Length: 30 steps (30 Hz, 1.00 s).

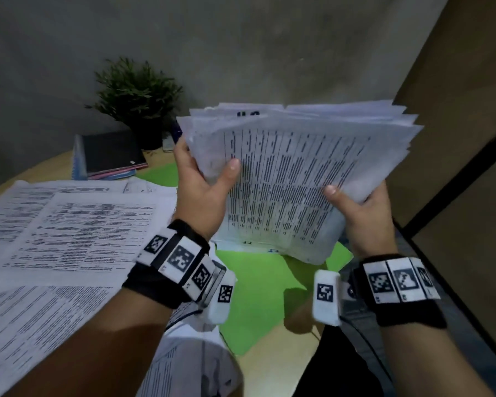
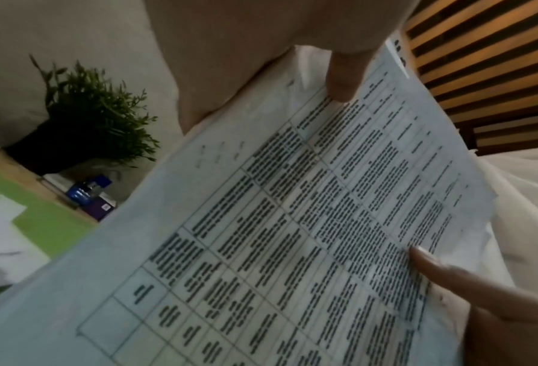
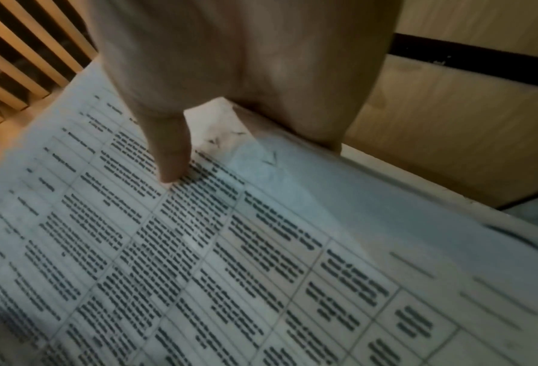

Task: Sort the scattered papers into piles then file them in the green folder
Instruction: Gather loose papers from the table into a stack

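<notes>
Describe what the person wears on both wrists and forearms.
The forearms are bare, without sleeves. Each wrist has a black fabric band carrying white blocks with black square markers. A white camera module with its own marker sits on the inner side, and a thin dark cable leaves the left one.

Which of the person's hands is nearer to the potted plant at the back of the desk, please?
Left. The left hand grips the paper stack's side just right of the potted plant; the right hand holds the far side.
</notes>
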Tool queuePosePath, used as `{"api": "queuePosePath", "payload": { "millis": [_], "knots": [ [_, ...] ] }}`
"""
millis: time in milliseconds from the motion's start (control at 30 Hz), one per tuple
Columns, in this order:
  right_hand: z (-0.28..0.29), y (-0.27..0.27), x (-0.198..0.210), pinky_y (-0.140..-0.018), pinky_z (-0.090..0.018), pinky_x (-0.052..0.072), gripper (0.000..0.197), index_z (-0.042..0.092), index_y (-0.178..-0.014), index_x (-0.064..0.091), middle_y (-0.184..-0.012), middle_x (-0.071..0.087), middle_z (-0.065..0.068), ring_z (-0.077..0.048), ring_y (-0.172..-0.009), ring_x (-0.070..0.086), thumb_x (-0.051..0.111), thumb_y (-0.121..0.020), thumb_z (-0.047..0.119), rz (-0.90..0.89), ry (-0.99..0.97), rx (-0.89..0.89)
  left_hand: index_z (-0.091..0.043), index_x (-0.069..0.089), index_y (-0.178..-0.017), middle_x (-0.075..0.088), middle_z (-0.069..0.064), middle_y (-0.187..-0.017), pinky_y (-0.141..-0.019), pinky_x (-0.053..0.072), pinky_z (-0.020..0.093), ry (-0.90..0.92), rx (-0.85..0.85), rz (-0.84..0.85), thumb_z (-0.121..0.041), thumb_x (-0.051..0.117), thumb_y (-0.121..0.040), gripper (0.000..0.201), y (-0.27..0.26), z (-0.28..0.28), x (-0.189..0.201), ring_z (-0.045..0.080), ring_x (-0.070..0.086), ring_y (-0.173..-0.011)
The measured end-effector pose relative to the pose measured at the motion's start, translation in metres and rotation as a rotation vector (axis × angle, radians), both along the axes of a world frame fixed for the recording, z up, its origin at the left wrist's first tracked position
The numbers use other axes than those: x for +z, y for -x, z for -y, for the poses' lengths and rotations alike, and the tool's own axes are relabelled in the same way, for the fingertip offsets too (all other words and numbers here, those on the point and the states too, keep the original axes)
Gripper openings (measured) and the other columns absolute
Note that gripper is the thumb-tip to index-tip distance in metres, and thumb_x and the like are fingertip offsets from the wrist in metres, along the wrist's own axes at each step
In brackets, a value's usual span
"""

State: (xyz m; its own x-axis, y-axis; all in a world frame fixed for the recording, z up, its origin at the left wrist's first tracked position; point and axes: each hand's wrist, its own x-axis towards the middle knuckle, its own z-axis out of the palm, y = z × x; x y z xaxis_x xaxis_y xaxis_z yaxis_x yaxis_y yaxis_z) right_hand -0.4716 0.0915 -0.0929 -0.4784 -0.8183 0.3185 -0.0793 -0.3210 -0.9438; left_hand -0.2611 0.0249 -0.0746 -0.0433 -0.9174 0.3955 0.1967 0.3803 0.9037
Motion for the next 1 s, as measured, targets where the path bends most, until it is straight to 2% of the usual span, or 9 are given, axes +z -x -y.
{"api": "queuePosePath", "payload": {
  "millis": [200, 300, 367, 567, 700, 800, 867, 933, 1000],
  "knots": [
    [0.013, -0.003, 0.010, -0.100, -0.042, 0.049, 0.036, 0.018, -0.120, 0.053, -0.112, 0.066, 0.006, -0.013, -0.108, 0.064, 0.066, -0.088, 0.006, -0.069, 0.034, -0.158, -0.022, 0.035, -0.117, 0.053, -0.018, -0.104, -0.081, 0.045, 0.004, 0.040, 0.110, 0.075, -0.005, 0.059, -0.094, 0.037, 0.014, 0.004, 0.016, -0.021, 0.054, -0.086],
    [0.010, 0.005, 0.005, -0.100, -0.039, 0.049, 0.055, 0.007, -0.136, 0.041, -0.124, 0.062, -0.004, -0.018, -0.115, 0.061, 0.065, -0.086, 0.000, -0.041, 0.046, -0.081, -0.022, 0.028, -0.123, 0.053, -0.015, -0.113, -0.092, 0.047, 0.012, 0.015, 0.047, 0.043, 0.001, 0.056, -0.093, 0.047, 0.006, 0.007, 0.006, -0.013, 0.056, -0.098],
    [0.006, 0.005, -0.009, -0.099, -0.033, 0.049, 0.066, 0.009, -0.143, 0.032, -0.126, 0.061, 0.001, -0.013, -0.117, 0.060, 0.064, -0.086, -0.004, -0.022, -0.022, -0.019, -0.025, 0.026, -0.128, 0.053, -0.014, -0.117, -0.092, 0.047, 0.011, -0.079, -0.015, 0.081, -0.004, 0.057, -0.093, 0.051, 0.002, 0.009, -0.012, -0.010, 0.055, -0.103],
    [0.010, 0.000, -0.025, -0.096, -0.037, 0.050, 0.039, 0.016, -0.123, 0.051, -0.113, 0.065, 0.010, -0.009, -0.107, 0.063, 0.064, -0.088, 0.003, -0.079, -0.067, -0.119, -0.008, 0.040, -0.137, 0.055, -0.020, -0.107, -0.079, 0.039, -0.003, -0.076, 0.100, 0.155, -0.007, 0.052, -0.098, 0.041, 0.010, 0.011, -0.019, -0.025, 0.054, -0.090],
    [0.010, 0.004, -0.025, -0.092, -0.032, 0.051, 0.041, 0.018, -0.125, 0.052, -0.115, 0.066, 0.007, -0.012, -0.110, 0.063, 0.064, -0.089, 0.004, -0.074, -0.040, -0.055, -0.028, 0.037, -0.123, 0.055, -0.019, -0.114, -0.089, 0.042, 0.008, -0.076, 0.086, 0.116, -0.012, 0.050, -0.100, 0.032, 0.005, 0.012, -0.018, -0.021, 0.055, -0.097],
    [0.009, 0.004, -0.034, -0.098, -0.041, 0.048, 0.040, 0.020, -0.127, 0.051, -0.119, 0.064, 0.009, -0.012, -0.114, 0.060, 0.064, -0.091, 0.011, -0.145, -0.129, -0.048, -0.036, 0.035, -0.123, 0.054, -0.020, -0.119, -0.093, 0.041, 0.011, -0.148, 0.005, 0.199, -0.011, 0.044, -0.102, 0.034, 0.004, 0.009, -0.032, -0.020, 0.053, -0.102],
    [0.014, 0.009, -0.030, -0.102, -0.044, 0.046, 0.040, 0.027, -0.126, 0.052, -0.119, 0.063, 0.012, -0.011, -0.115, 0.059, 0.064, -0.089, 0.022, -0.206, -0.144, -0.107, -0.028, 0.035, -0.132, 0.055, -0.016, -0.123, -0.092, 0.041, 0.006, -0.148, 0.042, 0.254, -0.014, 0.042, -0.103, 0.033, 0.008, 0.008, -0.028, -0.012, 0.054, -0.107],
    [0.022, 0.017, -0.021, -0.099, -0.046, 0.047, 0.041, 0.028, -0.124, 0.053, -0.117, 0.065, 0.010, -0.013, -0.112, 0.061, 0.064, -0.084, 0.032, -0.266, -0.176, -0.142, -0.011, 0.035, -0.141, 0.054, -0.003, -0.134, -0.102, 0.042, 0.020, -0.157, 0.153, 0.306, -0.023, 0.041, -0.104, 0.040, 0.011, 0.007, -0.016, 0.008, 0.052, -0.121],
    [0.032, 0.026, -0.012, -0.096, -0.047, 0.049, 0.042, 0.022, -0.123, 0.053, -0.117, 0.065, 0.002, -0.019, -0.108, 0.062, 0.066, -0.084, 0.032, -0.312, -0.287, -0.125, -0.007, 0.035, -0.141, 0.054, 0.004, -0.132, -0.097, 0.042, 0.029, -0.227, 0.206, 0.338, -0.026, 0.040, -0.104, 0.042, 0.015, 0.012, -0.008, 0.023, 0.052, -0.123]
  ]
}}
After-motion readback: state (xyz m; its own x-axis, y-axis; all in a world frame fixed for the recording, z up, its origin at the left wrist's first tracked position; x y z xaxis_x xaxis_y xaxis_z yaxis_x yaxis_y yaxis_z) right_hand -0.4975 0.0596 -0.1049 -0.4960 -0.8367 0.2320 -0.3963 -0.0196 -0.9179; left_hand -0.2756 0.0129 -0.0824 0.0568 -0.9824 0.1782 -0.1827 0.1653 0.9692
